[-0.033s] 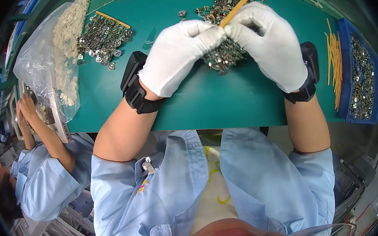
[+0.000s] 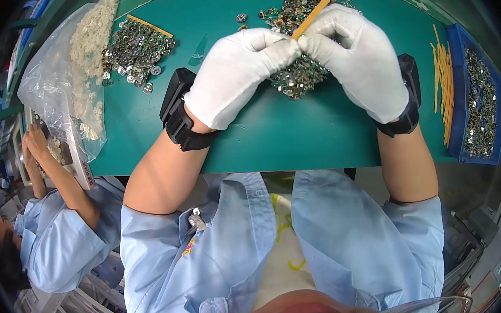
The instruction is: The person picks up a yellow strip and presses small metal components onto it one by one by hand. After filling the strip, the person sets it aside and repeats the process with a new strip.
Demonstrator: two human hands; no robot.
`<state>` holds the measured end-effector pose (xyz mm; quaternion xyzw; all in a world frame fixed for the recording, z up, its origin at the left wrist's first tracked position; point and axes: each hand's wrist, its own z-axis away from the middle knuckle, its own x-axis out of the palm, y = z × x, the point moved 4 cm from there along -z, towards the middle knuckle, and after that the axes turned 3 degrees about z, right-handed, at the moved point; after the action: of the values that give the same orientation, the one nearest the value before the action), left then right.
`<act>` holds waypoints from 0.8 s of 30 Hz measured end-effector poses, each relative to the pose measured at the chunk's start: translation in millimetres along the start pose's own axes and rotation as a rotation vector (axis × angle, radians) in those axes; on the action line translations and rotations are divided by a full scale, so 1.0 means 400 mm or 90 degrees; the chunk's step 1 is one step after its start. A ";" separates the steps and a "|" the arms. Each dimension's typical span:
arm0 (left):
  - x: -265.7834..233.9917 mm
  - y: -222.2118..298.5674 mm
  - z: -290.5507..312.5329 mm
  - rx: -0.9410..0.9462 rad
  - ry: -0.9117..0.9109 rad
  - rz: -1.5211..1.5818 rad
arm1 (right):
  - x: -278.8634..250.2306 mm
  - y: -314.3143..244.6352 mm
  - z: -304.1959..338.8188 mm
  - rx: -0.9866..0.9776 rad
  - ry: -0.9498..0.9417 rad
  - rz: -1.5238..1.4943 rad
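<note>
Both my hands wear white gloves, with their fingertips meeting over a heap of small metal parts (image 2: 297,80), some silvery and round, mixed with green bits. Rising from between the fingertips is a thin yellow stick (image 2: 318,10), slanting up to the right. My left hand (image 2: 237,72) is closed, pinching at the stick's lower end. Closed too, my right hand (image 2: 357,61) has thumb and finger pressed together beside that end; whatever lies in its pinch is hidden by the glove. The heap extends behind and below the hands.
Right of me lie several loose yellow sticks (image 2: 445,84) and a blue tray (image 2: 500,119) of small metal parts. To the left are another metal heap (image 2: 137,51) with a yellow stick along its edge and a clear bag (image 2: 48,82) of whitish pieces. Beyond sits a co-worker (image 2: 62,235).
Both gloved hands and the stick's lower end have shifted very slightly toward me. The fingertips stay together at the stick; nothing else has visibly moved.
</note>
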<state>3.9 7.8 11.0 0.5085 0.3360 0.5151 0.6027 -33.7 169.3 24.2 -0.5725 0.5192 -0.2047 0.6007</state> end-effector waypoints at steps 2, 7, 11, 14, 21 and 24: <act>0.002 -0.013 0.000 -0.001 -0.029 0.055 | 0.008 0.009 0.006 0.024 -0.043 -0.056; -0.003 -0.023 -0.008 -0.004 -0.064 0.093 | 0.011 0.016 0.013 0.129 -0.053 -0.169; -0.015 -0.028 -0.022 -0.016 0.000 0.109 | -0.009 -0.002 0.001 0.108 -0.001 0.008; -0.014 -0.032 -0.023 -0.022 0.020 0.149 | -0.015 -0.019 -0.003 0.083 0.056 0.145; 0.001 -0.014 -0.015 -0.005 -0.034 0.164 | 0.010 0.012 0.009 0.112 0.116 -0.059; -0.002 -0.012 -0.014 -0.021 -0.021 0.215 | 0.007 0.026 0.012 0.110 0.107 -0.086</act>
<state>-0.2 9.0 4.7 0.5560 0.2273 0.6061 0.5214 -32.1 172.1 12.7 -0.5332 0.5082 -0.3361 0.5869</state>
